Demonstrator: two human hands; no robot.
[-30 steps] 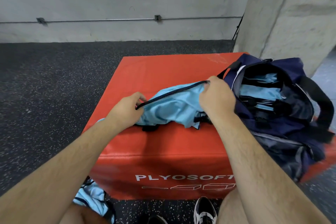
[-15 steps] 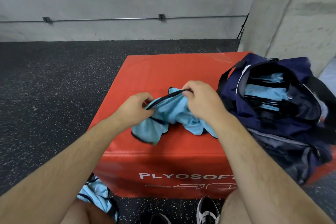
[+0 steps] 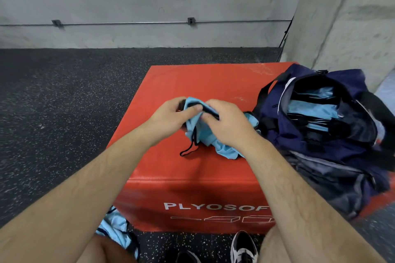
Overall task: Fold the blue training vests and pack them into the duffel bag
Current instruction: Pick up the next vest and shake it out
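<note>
A light blue training vest (image 3: 205,134) with black trim hangs bunched over the red box (image 3: 213,83). My left hand (image 3: 171,117) pinches its top edge with thumb and fingers, and my right hand (image 3: 226,121) grips the same black-trimmed edge right beside it. A loose black strap of the vest trails on the box top. The navy duffel bag (image 3: 320,151) stands open on the box's right side, with folded blue vests (image 3: 310,109) inside. More blue vest fabric (image 3: 115,228) lies by my left knee.
The red box carries white lettering on its front face. Dark speckled rubber floor (image 3: 64,113) surrounds it. A concrete wall with a thin rail runs behind, and a concrete pillar (image 3: 342,17) rises at the right. My shoes (image 3: 243,247) sit at the box's base.
My hands have come together, bringing the two ends of the vest's top edge side by side. The vest went from stretched wide to bunched and hanging between them.
</note>
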